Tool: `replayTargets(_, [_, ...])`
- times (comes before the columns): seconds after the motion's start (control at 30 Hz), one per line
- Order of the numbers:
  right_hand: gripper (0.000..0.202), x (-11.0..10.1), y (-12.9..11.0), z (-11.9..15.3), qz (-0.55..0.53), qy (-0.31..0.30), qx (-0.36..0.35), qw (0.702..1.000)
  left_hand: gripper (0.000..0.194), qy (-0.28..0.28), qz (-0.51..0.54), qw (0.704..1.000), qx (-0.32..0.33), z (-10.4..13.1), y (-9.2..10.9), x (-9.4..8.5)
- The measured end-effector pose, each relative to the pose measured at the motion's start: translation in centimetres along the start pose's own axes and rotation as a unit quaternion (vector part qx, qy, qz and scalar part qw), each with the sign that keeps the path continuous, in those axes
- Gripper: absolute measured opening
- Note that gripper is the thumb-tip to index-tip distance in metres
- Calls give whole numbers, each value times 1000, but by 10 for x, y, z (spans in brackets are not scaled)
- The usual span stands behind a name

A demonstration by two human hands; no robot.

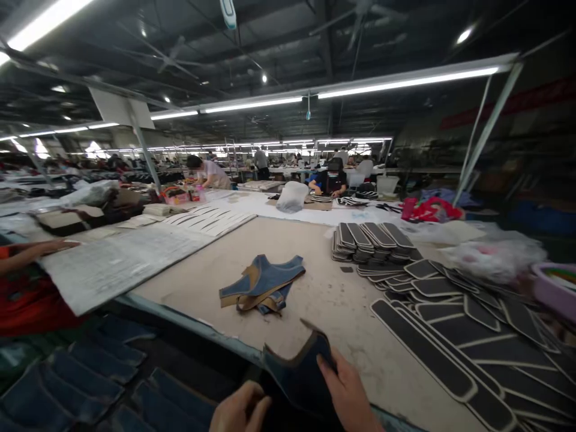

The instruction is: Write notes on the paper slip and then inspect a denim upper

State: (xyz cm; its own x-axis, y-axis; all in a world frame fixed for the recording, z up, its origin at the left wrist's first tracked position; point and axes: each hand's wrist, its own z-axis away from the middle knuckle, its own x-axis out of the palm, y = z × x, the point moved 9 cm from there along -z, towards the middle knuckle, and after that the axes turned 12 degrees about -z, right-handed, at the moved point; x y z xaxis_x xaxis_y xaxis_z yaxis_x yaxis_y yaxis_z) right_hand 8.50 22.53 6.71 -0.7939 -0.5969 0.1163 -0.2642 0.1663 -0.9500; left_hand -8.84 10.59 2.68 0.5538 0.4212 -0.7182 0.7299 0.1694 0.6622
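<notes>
My right hand (347, 393) grips a dark blue fabric piece (299, 372) with a brown edge, thumb on its near side, at the table's front edge. Just left of it is my left hand (240, 409), its fingers curled closed. Whether that hand pinches anything is hidden in the dark area beside the piece. Beyond both hands, a small loose pile of blue pieces with tan undersides (265, 279) lies on the beige tabletop (180, 288).
Dark padded strips with pale edging (423, 354) spread over the right side, with neat stacks (371, 240) behind. More blue pieces (85, 366) lie low at left. Another person's arm (36, 249) reaches over a grey-white board (130, 258). A purple basket (555, 291) stands far right.
</notes>
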Motion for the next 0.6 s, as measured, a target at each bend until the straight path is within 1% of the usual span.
replayTargets(0.03, [41,5,-1,1,50,-28,-10,998,17,44,-9,999,20,-4,9,-17])
replayTargets(0.07, [40,10,0,3,84,-51,-13,995,17,71,6,996,52,-8,23,-29])
replayTargets(0.1, [41,16,2,6,110,-68,-12,991,22,93,36,993,70,-12,36,-39])
replayTargets(0.13, [41,21,5,9,132,-81,-14,988,28,98,70,990,70,-17,44,-42])
replayTargets(0.17, [41,26,8,12,152,-91,-17,984,30,89,110,989,51,-22,49,-40])
replayTargets(0.23, [40,33,15,19,186,-105,-25,977,23,57,196,979,11,-30,54,-26])
replayTargets(0.3, [41,38,25,27,214,-121,-29,969,19,33,269,963,-3,-31,57,-13])
replayTargets(0.33, [42,38,30,30,223,-123,-29,967,17,32,287,957,0,-29,59,-9])
replayTargets(0.4, [44,37,37,37,233,-113,-25,966,14,56,286,957,9,-21,59,-10])
replayTargets(0.5, [45,32,41,45,242,-66,-16,968,16,111,262,958,29,-10,60,-20])
replayTargets(0.53, [45,31,41,47,250,-52,-12,967,18,115,271,955,29,-7,60,-21])
replayTargets(0.6, [44,29,38,49,267,-27,-7,963,17,106,303,947,22,-5,60,-19])
